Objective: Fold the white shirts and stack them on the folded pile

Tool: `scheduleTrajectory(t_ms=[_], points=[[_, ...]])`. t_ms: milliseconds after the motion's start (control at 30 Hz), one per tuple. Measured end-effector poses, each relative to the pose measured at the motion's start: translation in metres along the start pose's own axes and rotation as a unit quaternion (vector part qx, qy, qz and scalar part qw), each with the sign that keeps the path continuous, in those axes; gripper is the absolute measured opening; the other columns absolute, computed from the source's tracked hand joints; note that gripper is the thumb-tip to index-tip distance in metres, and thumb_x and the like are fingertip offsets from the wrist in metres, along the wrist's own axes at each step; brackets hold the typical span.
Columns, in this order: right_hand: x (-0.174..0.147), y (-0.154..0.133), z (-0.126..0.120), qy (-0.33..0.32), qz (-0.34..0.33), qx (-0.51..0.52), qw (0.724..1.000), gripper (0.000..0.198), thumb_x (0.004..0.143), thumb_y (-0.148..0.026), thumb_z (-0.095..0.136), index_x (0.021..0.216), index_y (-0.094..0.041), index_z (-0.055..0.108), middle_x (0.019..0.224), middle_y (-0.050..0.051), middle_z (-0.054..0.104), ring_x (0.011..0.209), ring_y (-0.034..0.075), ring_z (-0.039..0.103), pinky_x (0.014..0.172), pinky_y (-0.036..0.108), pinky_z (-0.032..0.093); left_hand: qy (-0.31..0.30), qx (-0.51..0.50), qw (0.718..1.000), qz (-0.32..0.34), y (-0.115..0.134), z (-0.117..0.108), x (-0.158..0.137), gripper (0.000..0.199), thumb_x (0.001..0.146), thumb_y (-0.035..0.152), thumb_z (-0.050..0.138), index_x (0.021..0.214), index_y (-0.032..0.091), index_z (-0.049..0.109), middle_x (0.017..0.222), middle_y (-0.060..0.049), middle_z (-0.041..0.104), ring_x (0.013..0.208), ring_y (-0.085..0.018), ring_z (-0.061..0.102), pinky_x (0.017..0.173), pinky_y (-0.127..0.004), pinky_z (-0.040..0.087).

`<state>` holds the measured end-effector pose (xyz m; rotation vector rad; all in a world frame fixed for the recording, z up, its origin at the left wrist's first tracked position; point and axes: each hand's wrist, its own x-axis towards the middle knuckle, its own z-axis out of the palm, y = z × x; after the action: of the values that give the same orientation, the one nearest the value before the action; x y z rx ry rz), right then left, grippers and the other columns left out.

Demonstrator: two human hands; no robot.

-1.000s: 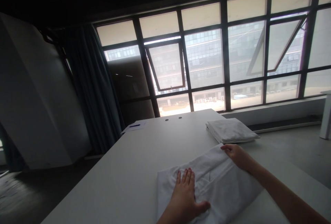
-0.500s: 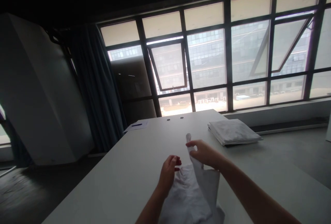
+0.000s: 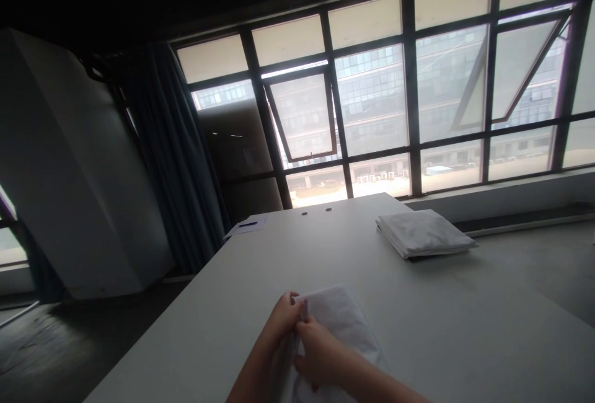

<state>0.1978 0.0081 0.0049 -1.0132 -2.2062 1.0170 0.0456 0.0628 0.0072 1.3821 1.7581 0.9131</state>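
A white cloth [image 3: 341, 313] lies folded over on the table in front of me, its top layer fairly smooth. My left hand [image 3: 283, 317] pinches the cloth's left edge near its far corner. Right beside it, my right hand [image 3: 320, 350] is closed on the same edge, thumb and fingers together, a little nearer to me. The hands nearly touch. My forearms and the bottom of the picture hide the near part of the cloth.
The white table [image 3: 223, 322] stretches away towards the windows [image 3: 372, 105]. A stack of folded white cloth [image 3: 425, 232] rests on its right side. At the far left edge lie papers [image 3: 255, 222] with a pen [image 3: 248, 224]. A dark blue curtain [image 3: 171, 155] hangs behind.
My right hand has brought the raised flap of cloth over and down to the left, beside my left hand. My left hand, earlier loosely curled at the cloth's far end, now grips its left edge.
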Motion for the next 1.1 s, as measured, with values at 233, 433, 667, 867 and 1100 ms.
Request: scheduleTrajectory(t_ms=[233, 433, 667, 867, 1100], points=[[0.018, 0.036, -0.092, 0.148, 0.067, -0.048, 0.986, 0.032, 0.09, -0.026, 0.055, 0.117, -0.018, 0.07, 0.108, 0.009, 0.076, 0.097, 0.019, 0.07, 0.088, 0.029, 0.05, 0.02, 0.064, 0.996, 0.062, -0.012, -0.009, 0.004, 0.033, 0.082, 0.047, 0.058, 0.094, 0.017, 0.068, 0.093, -0.006, 0.075, 0.094, -0.026, 0.068, 0.079, -0.03, 0.047], [0.012, 0.103, -0.124, 0.149, 0.084, -0.067, 0.983, 0.038, 0.094, -0.036, 0.053, 0.12, -0.017, 0.072, 0.117, 0.01, 0.075, 0.107, 0.023, 0.067, 0.094, 0.031, 0.047, 0.014, 0.108, 0.991, 0.081, -0.017, -0.004, 0.008, 0.033, 0.091, 0.046, 0.049, 0.089, 0.019, 0.068, 0.089, -0.005, 0.075, 0.09, -0.024, 0.067, 0.075, -0.029, 0.045], [0.021, 0.119, -0.113, 0.126, 0.112, -0.124, 0.978, 0.038, 0.096, -0.042, 0.051, 0.09, -0.015, 0.077, 0.09, 0.009, 0.077, 0.084, 0.021, 0.066, 0.075, 0.027, 0.041, 0.04, 0.172, 0.981, 0.08, -0.018, 0.005, 0.004, 0.029, 0.097, 0.042, 0.049, 0.085, 0.022, 0.065, 0.091, -0.005, 0.075, 0.091, -0.023, 0.067, 0.077, -0.027, 0.043], [0.016, 0.127, -0.116, 0.132, 0.122, -0.16, 0.971, 0.035, 0.097, -0.044, 0.051, 0.094, -0.019, 0.076, 0.092, 0.008, 0.077, 0.084, 0.019, 0.065, 0.076, 0.026, 0.038, 0.062, 0.221, 0.971, 0.074, -0.017, 0.006, 0.001, 0.02, 0.097, 0.037, 0.054, 0.093, 0.022, 0.066, 0.098, -0.005, 0.076, 0.093, -0.021, 0.068, 0.078, -0.025, 0.042], [0.014, 0.132, -0.118, 0.134, 0.107, -0.167, 0.971, 0.037, 0.095, -0.045, 0.055, 0.077, -0.018, 0.074, 0.08, 0.007, 0.075, 0.078, 0.019, 0.063, 0.075, 0.027, 0.037, 0.074, 0.267, 0.958, 0.08, -0.012, 0.009, -0.007, 0.025, 0.101, 0.039, 0.05, 0.095, 0.023, 0.068, 0.097, -0.006, 0.077, 0.094, -0.022, 0.07, 0.075, -0.026, 0.041]])
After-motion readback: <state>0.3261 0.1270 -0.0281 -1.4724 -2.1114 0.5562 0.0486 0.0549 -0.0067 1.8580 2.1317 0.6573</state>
